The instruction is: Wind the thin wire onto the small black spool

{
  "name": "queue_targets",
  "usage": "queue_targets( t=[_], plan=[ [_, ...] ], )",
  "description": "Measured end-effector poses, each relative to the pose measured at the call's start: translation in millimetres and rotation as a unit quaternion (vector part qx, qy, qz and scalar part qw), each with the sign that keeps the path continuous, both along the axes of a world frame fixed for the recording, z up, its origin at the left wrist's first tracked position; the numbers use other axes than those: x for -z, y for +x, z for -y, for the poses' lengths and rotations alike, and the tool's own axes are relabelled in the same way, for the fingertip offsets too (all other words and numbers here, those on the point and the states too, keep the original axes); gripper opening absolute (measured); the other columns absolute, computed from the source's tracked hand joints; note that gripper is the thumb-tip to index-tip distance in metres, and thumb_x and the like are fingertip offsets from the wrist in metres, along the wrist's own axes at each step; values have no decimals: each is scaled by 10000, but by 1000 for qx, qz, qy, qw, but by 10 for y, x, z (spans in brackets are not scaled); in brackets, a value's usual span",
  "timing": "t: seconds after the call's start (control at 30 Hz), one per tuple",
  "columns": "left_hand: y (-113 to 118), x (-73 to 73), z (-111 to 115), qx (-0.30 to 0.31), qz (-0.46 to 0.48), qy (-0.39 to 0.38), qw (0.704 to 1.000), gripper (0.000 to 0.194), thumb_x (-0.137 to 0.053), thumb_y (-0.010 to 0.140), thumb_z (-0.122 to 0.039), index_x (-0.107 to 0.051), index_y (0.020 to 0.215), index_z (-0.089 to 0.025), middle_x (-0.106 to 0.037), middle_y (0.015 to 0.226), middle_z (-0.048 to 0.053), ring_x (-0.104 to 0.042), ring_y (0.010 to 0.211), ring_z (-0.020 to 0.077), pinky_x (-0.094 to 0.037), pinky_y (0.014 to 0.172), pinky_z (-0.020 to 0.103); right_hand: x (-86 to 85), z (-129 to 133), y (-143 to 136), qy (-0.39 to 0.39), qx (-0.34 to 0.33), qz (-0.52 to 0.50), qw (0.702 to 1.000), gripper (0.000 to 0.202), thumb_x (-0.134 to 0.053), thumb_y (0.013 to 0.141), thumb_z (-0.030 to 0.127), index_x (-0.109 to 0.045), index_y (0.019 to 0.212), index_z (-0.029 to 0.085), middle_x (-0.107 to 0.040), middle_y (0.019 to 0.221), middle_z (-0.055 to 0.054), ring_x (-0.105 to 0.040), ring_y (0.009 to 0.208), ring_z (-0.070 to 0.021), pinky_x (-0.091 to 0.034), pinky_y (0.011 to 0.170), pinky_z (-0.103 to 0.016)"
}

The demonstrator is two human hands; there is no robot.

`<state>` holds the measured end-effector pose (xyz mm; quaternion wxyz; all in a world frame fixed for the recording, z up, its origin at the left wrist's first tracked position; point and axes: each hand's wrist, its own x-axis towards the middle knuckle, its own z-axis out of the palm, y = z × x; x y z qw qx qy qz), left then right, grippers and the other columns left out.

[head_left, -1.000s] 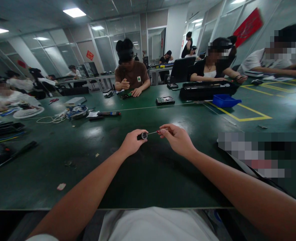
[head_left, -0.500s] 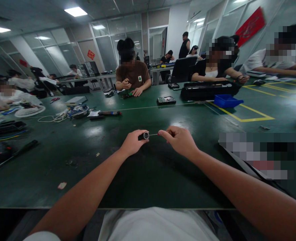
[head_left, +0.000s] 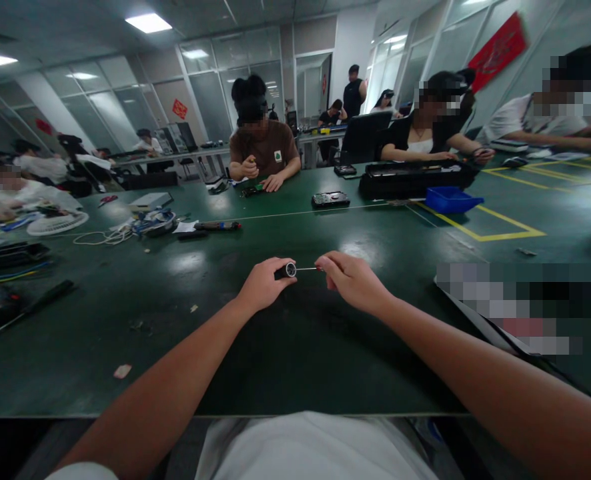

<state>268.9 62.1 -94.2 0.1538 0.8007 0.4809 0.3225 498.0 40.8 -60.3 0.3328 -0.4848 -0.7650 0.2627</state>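
My left hand (head_left: pixel 264 283) is closed around a small black cylindrical part (head_left: pixel 289 270) with a silvery ring at its round end, which faces me. From the right, the thin metal shaft of a screwdriver (head_left: pixel 306 269) reaches to the side of this part. My right hand (head_left: pixel 348 277) is closed on the screwdriver's handle, of which only a bit of red shows between the fingers. Where the tip meets the part is too small to make out. Both hands are held above the green table (head_left: pixel 275 360).
A person (head_left: pixel 265 150) across the table works on a small green board. Nearby are a hard drive (head_left: pixel 330 199), a blue tray (head_left: pixel 453 200), and a long black case (head_left: pixel 410 180). Cables (head_left: pixel 153 222) and a pen-like tool (head_left: pixel 220 226) lie to the left, a sheet (head_left: pixel 468 307) to the right.
My right fingers have turned and curled further around the screwdriver handle. My left hand keeps the black part in nearly the same place.
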Motion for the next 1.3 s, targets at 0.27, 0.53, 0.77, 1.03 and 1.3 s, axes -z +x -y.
queue_targets(
  t=[0.27,0.53,0.77,1.03,1.3],
  plan=[
    [4,-16,22,10,-9,-6,1000,334,-760,816,-234,-704,1146,-228,-706,1133,35,-644,1045,210,-477,941,347,63,-34,20,42,-3,-17,999,265,-479,958,324,-614,1150,202,-663,790,-21,-606,678,-184,-422,628,-314],
    [0,-16,14,-5,-8,6,1000,343,-749,825,-241,-701,1164,-236,-705,1142,38,-641,1065,216,-472,969,357,31,-13,13,12,-17,-13,1000,285,-441,980,357,-674,1036,204,-654,716,-2,-604,649,-168,-423,623,-300],
    [10,-15,18,1,-31,8,999,312,-756,823,-260,-713,1132,-239,-714,1110,38,-639,1045,226,-470,948,376,26,-31,13,33,4,-2,999,304,-460,967,312,-627,1194,196,-699,841,-36,-611,664,-176,-436,639,-318],
    [12,-3,6,-3,-31,11,999,325,-765,814,-255,-712,1134,-239,-716,1103,35,-641,1041,219,-472,944,364,19,-17,22,26,0,-8,1000,276,-474,966,337,-638,1142,203,-674,771,-18,-641,708,-188,-457,672,-318],
    [3,-10,6,-11,-22,7,1000,346,-766,812,-253,-710,1152,-237,-713,1134,38,-640,1065,222,-466,960,360,41,-40,19,31,7,-3,999,288,-463,965,301,-577,1209,196,-694,837,-32,-633,703,-186,-459,674,-323]
  ],
)
